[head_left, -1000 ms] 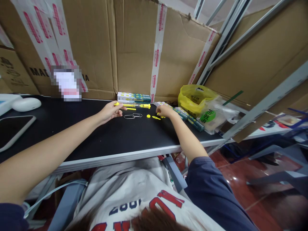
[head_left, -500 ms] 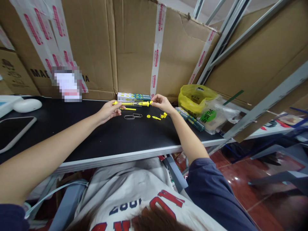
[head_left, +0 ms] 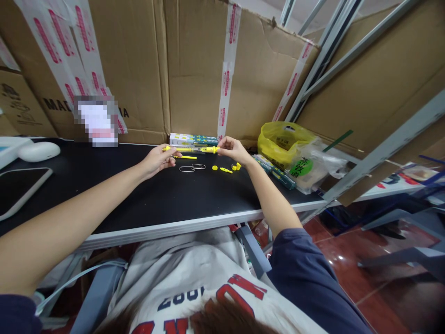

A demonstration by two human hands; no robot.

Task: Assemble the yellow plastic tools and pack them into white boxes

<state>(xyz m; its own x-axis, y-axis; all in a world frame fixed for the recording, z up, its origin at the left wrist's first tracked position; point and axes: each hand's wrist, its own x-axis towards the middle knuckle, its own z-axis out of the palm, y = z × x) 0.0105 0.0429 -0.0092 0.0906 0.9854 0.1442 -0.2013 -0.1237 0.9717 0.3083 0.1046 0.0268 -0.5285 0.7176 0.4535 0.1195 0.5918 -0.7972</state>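
Note:
My left hand [head_left: 160, 161] grips the left part of a slim yellow pen-like tube [head_left: 194, 150], which has a clear section in its middle. The tube is held level just above the black tabletop. At its right end, my right hand [head_left: 233, 149] is closed, thumb and fingertips pinching a small yellow end piece that they mostly cover. Below the tube lie a thin yellow stick [head_left: 186, 157] and a bent metal wire clip [head_left: 192, 168]. Farther right are a yellow ring-like piece [head_left: 214, 168], a small pointed yellow part [head_left: 226, 170] and other little yellow bits [head_left: 237, 166].
Patterned boxes [head_left: 193, 139] lie behind my hands against the cardboard. To the right are a green patterned box [head_left: 278, 174], a yellow plastic bag [head_left: 283, 141] and a clear bag [head_left: 308, 169]. A phone [head_left: 22, 190] and white mouse [head_left: 39, 152] sit at left.
The small yellow piece in my right fingertips showed beside the tube's end before; now it is mostly hidden, with the fingertips at that end. My left hand keeps its hold.

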